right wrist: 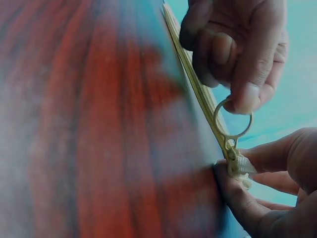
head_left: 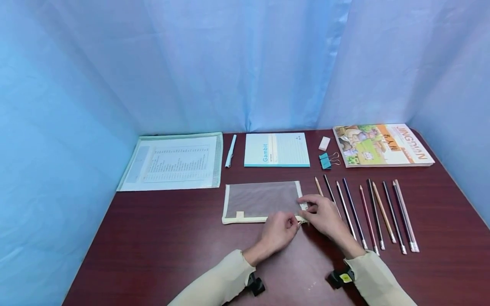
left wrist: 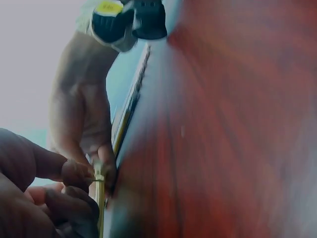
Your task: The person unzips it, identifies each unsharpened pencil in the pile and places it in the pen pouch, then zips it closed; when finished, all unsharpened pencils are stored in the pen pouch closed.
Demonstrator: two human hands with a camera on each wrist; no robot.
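Dark red table (head_left: 160, 238), blue curtain behind. Mesh pouch (head_left: 262, 199) lies flat, long axis left-right, zipper along its near edge. Left hand (head_left: 281, 231) pinches the ring pull (right wrist: 233, 119) at the pouch's right corner; right hand (head_left: 325, 214) pinches the zipper end tab (right wrist: 241, 166) just beside it.

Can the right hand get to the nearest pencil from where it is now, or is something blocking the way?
Probably yes. The right hand pinches the end of the mesh pouch, and the nearest pencil lies on bare table just beside it, with nothing between. It would first need to let go of the pouch.
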